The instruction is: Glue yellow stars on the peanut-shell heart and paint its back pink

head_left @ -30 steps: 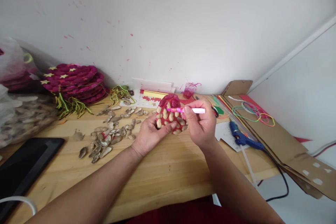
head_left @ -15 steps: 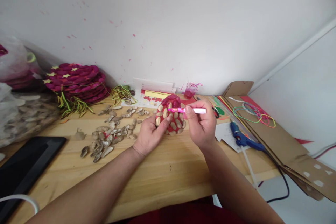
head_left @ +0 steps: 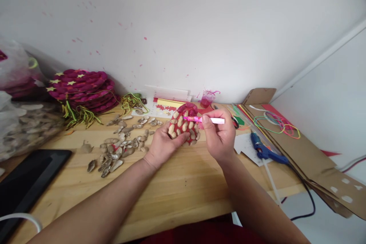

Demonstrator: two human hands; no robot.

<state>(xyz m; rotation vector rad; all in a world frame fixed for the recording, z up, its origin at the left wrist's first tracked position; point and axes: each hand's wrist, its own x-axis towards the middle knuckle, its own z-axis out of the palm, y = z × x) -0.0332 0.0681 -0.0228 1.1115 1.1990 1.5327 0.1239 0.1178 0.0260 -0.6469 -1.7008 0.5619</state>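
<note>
My left hand [head_left: 165, 141] is closed on the lower left edge of a red piece covered with peanut shells [head_left: 180, 122], thumb on its front. Shells at its top are wet magenta; the lower ones are bare tan. In my right hand [head_left: 219, 131] is a white-handled paintbrush [head_left: 204, 120], stained pink along its front half, pinched between thumb and fingers. Its tip points left and meets the shells near the upper middle of the piece; the bristles are too small to make out. Behind stands a clear cup [head_left: 206, 101] with magenta paint.
Loose peanut shells [head_left: 111, 156] lie left of my hands, near a black tablet [head_left: 31, 183]. Magenta shell pieces [head_left: 85, 87] are stacked at the back left beside a bag of peanuts [head_left: 25, 129]. Rightward are a blue glue gun [head_left: 265, 152], coloured cords [head_left: 276, 124] and cardboard [head_left: 311, 160].
The shell-covered piece has turned and tilted slightly in my left hand, whose thumb sits a little lower on it. My right hand and the paintbrush are in nearly the same place.
</note>
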